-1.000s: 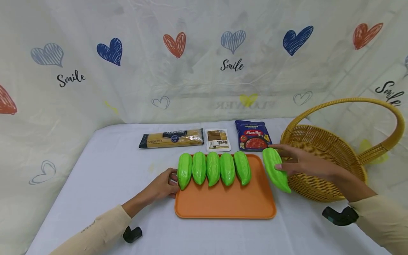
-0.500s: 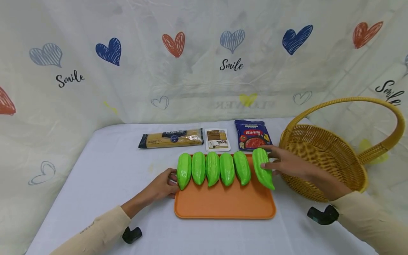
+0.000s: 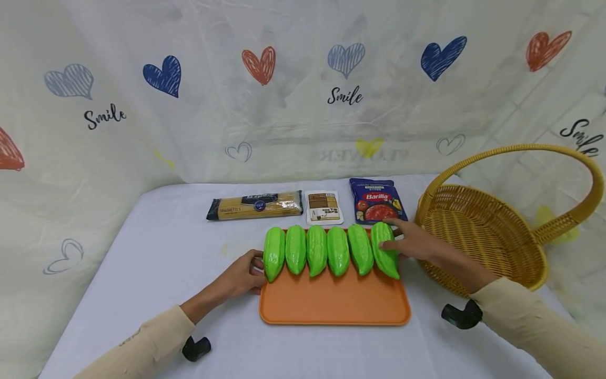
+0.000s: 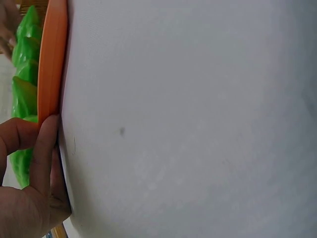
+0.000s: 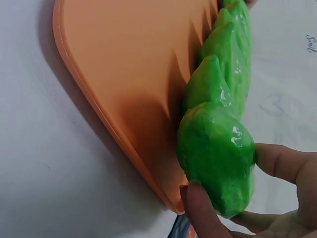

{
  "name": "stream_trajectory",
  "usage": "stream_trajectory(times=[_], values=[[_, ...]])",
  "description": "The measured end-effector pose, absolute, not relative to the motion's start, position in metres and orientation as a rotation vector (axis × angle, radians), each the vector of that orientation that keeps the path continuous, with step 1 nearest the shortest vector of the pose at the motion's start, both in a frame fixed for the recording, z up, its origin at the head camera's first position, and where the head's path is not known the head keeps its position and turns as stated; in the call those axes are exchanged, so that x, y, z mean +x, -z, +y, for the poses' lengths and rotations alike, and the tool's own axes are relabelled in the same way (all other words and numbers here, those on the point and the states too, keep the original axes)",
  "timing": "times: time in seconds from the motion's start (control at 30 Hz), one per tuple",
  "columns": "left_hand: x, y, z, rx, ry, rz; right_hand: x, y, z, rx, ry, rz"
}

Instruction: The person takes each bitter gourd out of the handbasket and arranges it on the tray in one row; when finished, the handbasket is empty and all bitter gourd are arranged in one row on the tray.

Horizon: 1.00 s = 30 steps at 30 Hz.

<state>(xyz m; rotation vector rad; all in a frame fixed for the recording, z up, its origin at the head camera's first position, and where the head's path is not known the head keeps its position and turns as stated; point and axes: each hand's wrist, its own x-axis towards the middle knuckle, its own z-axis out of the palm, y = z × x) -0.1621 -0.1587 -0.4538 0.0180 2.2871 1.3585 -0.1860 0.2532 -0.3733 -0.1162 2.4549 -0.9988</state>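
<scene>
Several green, ridged bitter gourds (image 3: 317,251) lie side by side along the far part of an orange tray (image 3: 333,302), their pointed ends toward me. My right hand (image 3: 416,241) grips the rightmost bitter gourd (image 3: 384,255) at the tray's right side, thumb on one side and fingers on the other. In the right wrist view this bitter gourd (image 5: 218,153) sits against or very near its neighbour. My left hand (image 3: 245,273) pinches the tray's left edge beside the leftmost bitter gourd (image 3: 273,253). The left wrist view has the fingers on the tray rim (image 4: 52,64).
Behind the tray lie a spaghetti pack (image 3: 258,205), a small white packet (image 3: 324,207) and a blue Barilla pouch (image 3: 377,200). A wicker basket (image 3: 483,231) with a tall handle stands at the right, close to my right forearm. White cloth covers the table (image 3: 156,252).
My right hand has carried the bitter gourd leftward from beside the basket to the right end of the row on the tray. The left hand has stayed at the tray's edge.
</scene>
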Motion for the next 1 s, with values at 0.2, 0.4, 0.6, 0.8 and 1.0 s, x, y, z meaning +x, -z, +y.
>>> stream_trajectory(times=[0.2,0.4,0.6,0.8,1.0], values=[[-0.164,0.456,-0.157,0.007,-1.362,2.287,-0.187,0.377,0.251,-0.068,0.997,2.465],[-0.164,0.456,-0.158,0.023,-1.363,2.288,-0.187,0.379,0.248,-0.049,0.966,2.486],[-0.162,0.455,-0.159,0.033,-1.377,2.267,-0.186,0.383,0.246,-0.028,0.990,2.480],[-0.162,0.453,-0.158,0.036,-1.387,2.267,-0.187,0.383,0.245,-0.037,0.982,2.504],[-0.162,0.453,-0.158,0.025,-1.379,2.274,-0.187,0.384,0.246,-0.066,0.996,2.526]])
